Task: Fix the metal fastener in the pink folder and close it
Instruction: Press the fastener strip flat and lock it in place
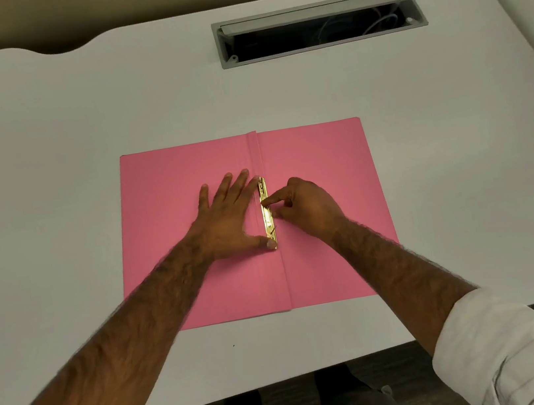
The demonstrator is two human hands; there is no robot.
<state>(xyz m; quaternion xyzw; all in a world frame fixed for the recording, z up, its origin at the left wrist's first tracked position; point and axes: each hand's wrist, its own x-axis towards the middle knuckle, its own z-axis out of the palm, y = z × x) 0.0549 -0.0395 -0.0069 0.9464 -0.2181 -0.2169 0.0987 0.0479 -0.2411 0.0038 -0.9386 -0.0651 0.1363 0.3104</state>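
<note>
pink folder open flat on desk | metal fastener along spine fold | left hand spread flat, pinning folder (thumb at fastener's near end) | right hand curled, forefinger pressing bar, probably seating a prong; near prong upright

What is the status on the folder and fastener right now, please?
Left hand flat on folder, thumb at fastener's near end. Right hand pressing fastener mid-strip with forefinger. Folder open on desk, not closed. Nothing in the way.
</note>
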